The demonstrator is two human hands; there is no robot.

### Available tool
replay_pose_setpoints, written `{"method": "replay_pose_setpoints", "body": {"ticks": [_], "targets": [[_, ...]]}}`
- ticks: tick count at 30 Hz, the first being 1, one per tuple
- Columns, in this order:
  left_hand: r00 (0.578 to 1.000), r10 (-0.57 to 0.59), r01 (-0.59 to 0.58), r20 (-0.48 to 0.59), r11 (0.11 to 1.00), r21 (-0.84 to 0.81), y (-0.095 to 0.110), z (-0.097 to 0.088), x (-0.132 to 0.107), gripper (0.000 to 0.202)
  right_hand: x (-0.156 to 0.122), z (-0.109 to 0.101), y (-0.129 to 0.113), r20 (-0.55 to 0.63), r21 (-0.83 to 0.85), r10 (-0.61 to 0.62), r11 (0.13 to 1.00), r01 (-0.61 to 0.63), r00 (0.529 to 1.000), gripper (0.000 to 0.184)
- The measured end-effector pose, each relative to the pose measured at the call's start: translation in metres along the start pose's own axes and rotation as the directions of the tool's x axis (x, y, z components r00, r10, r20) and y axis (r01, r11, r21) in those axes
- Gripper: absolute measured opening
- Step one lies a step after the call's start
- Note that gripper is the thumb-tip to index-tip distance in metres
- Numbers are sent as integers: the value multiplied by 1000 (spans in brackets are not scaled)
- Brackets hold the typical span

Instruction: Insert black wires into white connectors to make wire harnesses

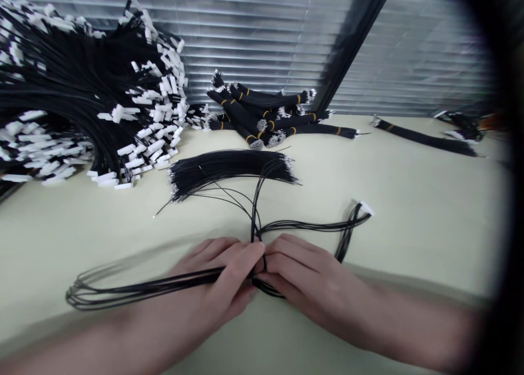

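Note:
Both hands meet over the table around a looped bundle of thin black cables (164, 287). My left hand (229, 271) pinches the bundle, its thumb pressed over the strands; one loop sticks out to the left past the wrist. My right hand (303, 266) is closed on the same bundle, fingertips touching the left ones. Its other part bends back at the right, where a white connector (366, 207) shows. Several loose black wires rise from between the fingers toward a flat stack of black wires (229, 170) just beyond. What exactly the fingertips pinch is hidden.
A large heap of black cables with white connectors (159, 113) fills the back left. Wire bundles with yellow bands (266, 113) lie piled at the back. One more black bundle (426, 137) lies at the right. Window blinds (254, 31) stand behind the table (421, 222).

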State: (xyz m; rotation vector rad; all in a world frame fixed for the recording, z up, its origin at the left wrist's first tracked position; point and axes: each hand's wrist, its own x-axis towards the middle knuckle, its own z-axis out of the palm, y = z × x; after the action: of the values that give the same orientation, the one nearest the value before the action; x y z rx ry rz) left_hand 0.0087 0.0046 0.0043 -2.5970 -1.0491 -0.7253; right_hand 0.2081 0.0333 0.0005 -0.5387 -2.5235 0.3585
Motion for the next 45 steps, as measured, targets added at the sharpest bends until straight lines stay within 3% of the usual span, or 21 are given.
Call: {"method": "replay_pose_setpoints", "body": {"ticks": [7,15,21,26,34,40,45], "targets": [[1000,15,-15,-9,999,-37,-1,-1,1,29,-3,-2,0,47,-58,-82,995,85,996,18],[998,14,-16,-65,999,-35,-1,-2,2,26,3,-4,-3,16,4,28,1000,-28,999,17],[1000,14,-14,-1,999,-34,-2,-3,1,29,1,-2,-2,22,35,106,994,-106,994,18],[1000,-5,4,-22,999,-48,0,-2,1,27,0,-1,-2,37,61,101,993,-103,994,16],[1000,7,-8,-7,1000,-28,-1,-1,3,28,3,-4,-2,24,19,1,1000,-2,1000,19],[998,7,-8,-58,1000,-24,-1,0,4,24,4,-4,-2,23,53,72,996,-73,997,18],[999,2,-3,-33,999,-54,0,0,2,26,4,-1,0,33,111,135,984,-138,990,16]]}}
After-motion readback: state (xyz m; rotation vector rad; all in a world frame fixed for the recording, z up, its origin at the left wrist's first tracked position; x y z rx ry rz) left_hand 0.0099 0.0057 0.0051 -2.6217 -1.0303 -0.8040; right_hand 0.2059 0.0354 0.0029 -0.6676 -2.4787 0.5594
